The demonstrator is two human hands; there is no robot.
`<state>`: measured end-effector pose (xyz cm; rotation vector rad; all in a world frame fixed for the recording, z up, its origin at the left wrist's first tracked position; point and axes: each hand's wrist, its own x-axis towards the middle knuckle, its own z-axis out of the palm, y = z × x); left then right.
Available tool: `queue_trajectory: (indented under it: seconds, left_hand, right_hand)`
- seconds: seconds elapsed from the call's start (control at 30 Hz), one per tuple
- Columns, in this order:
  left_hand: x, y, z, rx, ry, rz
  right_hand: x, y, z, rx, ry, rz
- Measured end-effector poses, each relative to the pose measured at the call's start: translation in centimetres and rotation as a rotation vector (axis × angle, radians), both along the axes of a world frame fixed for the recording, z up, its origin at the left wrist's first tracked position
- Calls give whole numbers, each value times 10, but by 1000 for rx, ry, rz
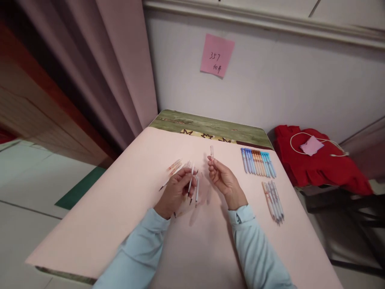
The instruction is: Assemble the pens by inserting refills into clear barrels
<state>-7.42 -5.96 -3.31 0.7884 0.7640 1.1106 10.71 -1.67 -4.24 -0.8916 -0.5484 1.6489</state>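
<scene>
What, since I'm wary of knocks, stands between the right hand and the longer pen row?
Nothing visible: bare pink tabletop separates the right hand from the pen row. The smaller pen group lies outside that gap.

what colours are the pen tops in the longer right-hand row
Left to right, the slim, pale-barrelled pens have blue, brown, then turquoise tops; head view.

One left hand, one right hand. One clear tube at centre. About twelve coloured pens at right, roughly five pale pens below; centre-left white sticks overlap, uncountable. Two pink notes, one red cloth, one bench.
</scene>
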Motion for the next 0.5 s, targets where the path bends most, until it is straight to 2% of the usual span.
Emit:
queue_trajectory:
  seconds: [0.07, 0.17, 0.5]
  left_hand:
    - [7, -4, 1, 11, 45, -80]
    - [12, -9, 2, 25, 91, -154]
    - [13, -9, -1, -50, 94, -126]
  right_hand:
    - [-4, -2, 2, -43, 125, 53]
    - [-12, -5, 4, -102, 147, 74]
    - [-16, -14, 16, -1, 13, 196]
